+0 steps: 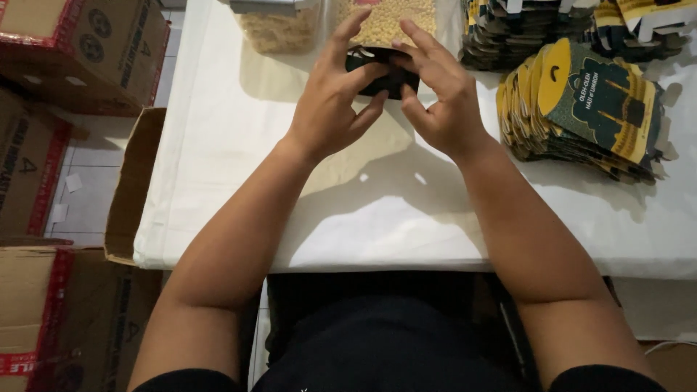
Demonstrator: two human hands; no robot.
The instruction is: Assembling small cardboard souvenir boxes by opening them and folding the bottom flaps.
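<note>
My left hand (332, 101) and my right hand (439, 98) are raised over the white table (377, 218), both holding a small dark pouch (388, 76) between their fingertips. The pouch is mostly hidden behind my fingers; its top looks pulled apart. Just behind it stands a clear container of small yellowish grains (388, 18).
A second clear container of pale food (279, 29) stands at the back left. Stacks of flat dark-green-and-yellow printed cartons (588, 109) lie to the right, more at the back right (537, 29). Brown cardboard boxes (80, 51) sit on the floor left of the table.
</note>
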